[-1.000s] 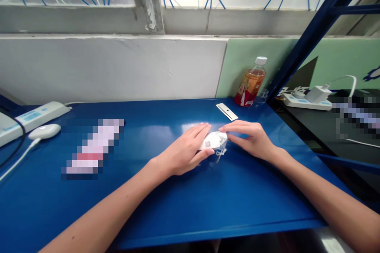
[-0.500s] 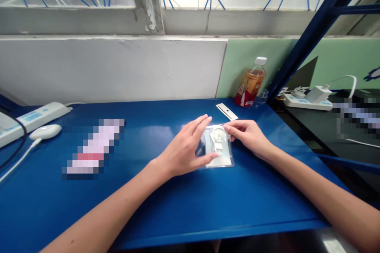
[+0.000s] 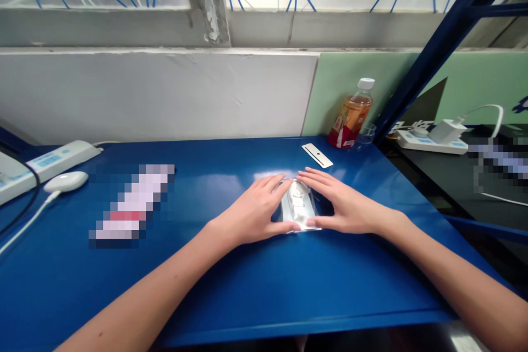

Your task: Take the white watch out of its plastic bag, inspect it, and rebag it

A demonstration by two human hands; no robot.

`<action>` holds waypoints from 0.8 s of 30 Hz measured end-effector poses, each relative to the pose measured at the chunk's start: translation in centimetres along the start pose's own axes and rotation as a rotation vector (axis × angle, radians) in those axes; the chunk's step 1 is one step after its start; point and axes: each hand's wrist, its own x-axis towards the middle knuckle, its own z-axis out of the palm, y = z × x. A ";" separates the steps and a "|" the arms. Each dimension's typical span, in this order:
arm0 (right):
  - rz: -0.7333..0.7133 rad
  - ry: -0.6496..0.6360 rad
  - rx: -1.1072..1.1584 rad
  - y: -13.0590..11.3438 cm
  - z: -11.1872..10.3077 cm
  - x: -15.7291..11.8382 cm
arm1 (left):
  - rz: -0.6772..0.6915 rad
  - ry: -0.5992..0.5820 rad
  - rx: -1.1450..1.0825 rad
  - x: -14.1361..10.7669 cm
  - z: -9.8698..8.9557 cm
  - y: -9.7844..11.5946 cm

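A clear plastic packet [image 3: 298, 206] with a white card and a round, pale, watch-like item inside lies flat on the blue table [image 3: 297, 280]. My left hand [image 3: 262, 209] rests at its left side, thumb and fingers spread, thumb tip on the lower edge. On the right side my right hand [image 3: 348, 203] is likewise spread, its fingertips at the top edge and its thumb at the lower right corner. Neither hand grips the packet. Behind it lies a small white card strip [image 3: 317, 155] with a dark line.
A bottle [image 3: 352, 114] of amber drink stands at the back right beside a blue post. To the left are a blurred-out flat object [image 3: 136, 203], a white oval device [image 3: 66, 181] on a cable and a power strip [image 3: 61, 158]. Another power strip [image 3: 433, 142] sits far right.
My right hand has let go of the packet's upper right corner and spread open along its right side. The packet has shifted slightly left. My left hand has barely moved.
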 end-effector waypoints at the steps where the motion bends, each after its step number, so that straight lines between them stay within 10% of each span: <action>1: 0.003 -0.040 -0.009 0.0 0.1 -0.1 | -0.009 -0.014 0.001 0.0 -0.1 0.0; 24: -0.007 -0.065 -0.100 0.1 0.8 0.0 | -0.148 -0.207 -0.051 -0.4 -0.9 -1.5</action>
